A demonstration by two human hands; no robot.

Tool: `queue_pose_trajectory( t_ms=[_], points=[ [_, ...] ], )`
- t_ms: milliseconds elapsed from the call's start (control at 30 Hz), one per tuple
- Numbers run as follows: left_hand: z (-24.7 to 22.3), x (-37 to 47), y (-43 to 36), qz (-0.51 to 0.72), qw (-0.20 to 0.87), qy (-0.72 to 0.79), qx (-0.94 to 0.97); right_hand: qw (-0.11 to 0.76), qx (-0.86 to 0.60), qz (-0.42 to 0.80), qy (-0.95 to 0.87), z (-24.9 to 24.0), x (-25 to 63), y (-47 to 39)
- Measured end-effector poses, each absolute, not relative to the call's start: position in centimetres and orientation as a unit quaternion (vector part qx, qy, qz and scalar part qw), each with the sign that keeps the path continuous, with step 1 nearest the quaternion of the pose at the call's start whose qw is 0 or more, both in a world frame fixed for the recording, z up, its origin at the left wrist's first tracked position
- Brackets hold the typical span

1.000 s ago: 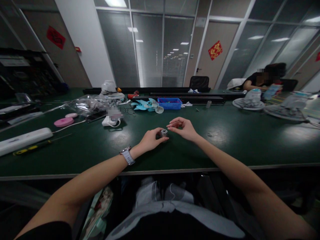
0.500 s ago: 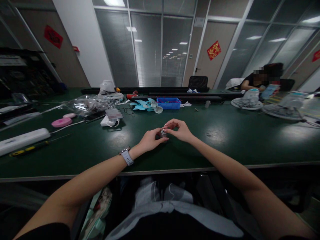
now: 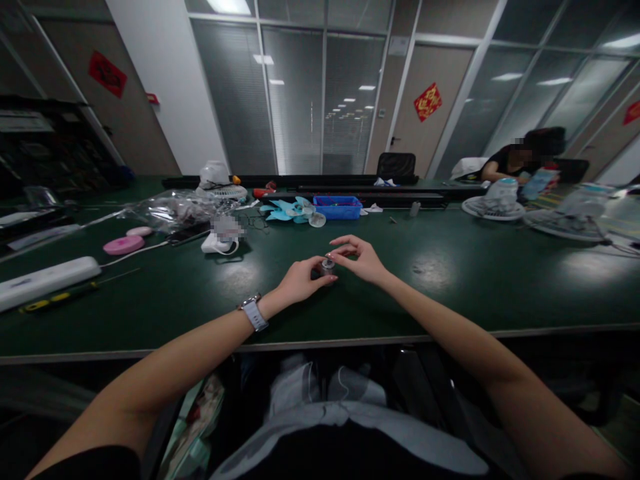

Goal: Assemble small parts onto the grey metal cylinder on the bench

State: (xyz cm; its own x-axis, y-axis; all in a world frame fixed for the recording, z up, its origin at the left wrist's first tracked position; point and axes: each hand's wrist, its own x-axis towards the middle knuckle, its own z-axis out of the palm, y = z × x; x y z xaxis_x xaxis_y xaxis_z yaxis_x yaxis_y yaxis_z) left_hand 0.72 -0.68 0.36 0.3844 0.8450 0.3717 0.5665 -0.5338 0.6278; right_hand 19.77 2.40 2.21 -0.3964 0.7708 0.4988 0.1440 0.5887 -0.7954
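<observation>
A small silvery metal cylinder (image 3: 328,267) stands on the green table, its round top facing up. My left hand (image 3: 299,279) grips it from the left, with the thumb on the near side and the fingers partly hidden behind. Over the cylinder's top, my right hand (image 3: 361,259) pinches thumb and index finger together, while its other fingers are loosely bent. Whatever lies between those right fingertips is too small to make out. The exact kind of the cylinder does not show.
Beyond my hands are a blue bin (image 3: 337,207), light-blue fan blades (image 3: 287,210) and another small cylinder (image 3: 415,209). At left lie a white power strip (image 3: 50,283), a yellow-black screwdriver (image 3: 57,298) and a pink round object (image 3: 123,245). A person (image 3: 505,163) sits far right near fan parts (image 3: 500,200).
My right fingertips have lifted slightly off the cylinder's top, so more of that top shows. The left hand has stayed in place around the cylinder.
</observation>
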Motion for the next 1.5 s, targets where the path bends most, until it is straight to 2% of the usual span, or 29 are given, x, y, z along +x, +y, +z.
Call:
queue_pose_trajectory(
  t_ms=[100,267,667,733,900,1100,1333,1400,1500],
  points=[
    [0.3,0.7,-0.6,0.341,0.198,0.43,0.812,0.437,-0.279,0.333,-0.787,2.3,19.5,2.0],
    [0.2,0.7,-0.6,0.341,0.193,0.426,0.816,0.446,-0.292,0.317,-0.784,2.3,19.3,1.8],
    [0.3,0.7,-0.7,0.34,0.184,0.442,0.809,0.521,-0.316,0.252,-0.752,2.0,20.3,3.0],
    [0.4,0.7,-0.7,0.339,0.171,0.447,0.81,0.486,-0.327,0.272,-0.764,1.9,21.4,3.7],
    [0.4,0.6,-0.6,0.342,0.147,0.464,0.804,0.298,-0.307,0.366,-0.826,0.9,23.6,5.3],
    [0.2,0.4,-0.4,0.339,0.136,0.471,0.803,0.258,-0.298,0.396,-0.829,0.6,23.8,5.9],
    [0.2,0.5,-0.4,0.338,0.13,0.476,0.801,0.281,-0.311,0.398,-0.816,0.3,23.5,5.8],
    [0.2,0.4,-0.4,0.343,0.136,0.472,0.801,0.316,-0.315,0.372,-0.814,0.4,23.1,5.5],
    [0.2,0.3,-0.5,0.349,0.148,0.466,0.799,0.415,-0.312,0.328,-0.789,1.0,21.9,4.6]
  ],
)
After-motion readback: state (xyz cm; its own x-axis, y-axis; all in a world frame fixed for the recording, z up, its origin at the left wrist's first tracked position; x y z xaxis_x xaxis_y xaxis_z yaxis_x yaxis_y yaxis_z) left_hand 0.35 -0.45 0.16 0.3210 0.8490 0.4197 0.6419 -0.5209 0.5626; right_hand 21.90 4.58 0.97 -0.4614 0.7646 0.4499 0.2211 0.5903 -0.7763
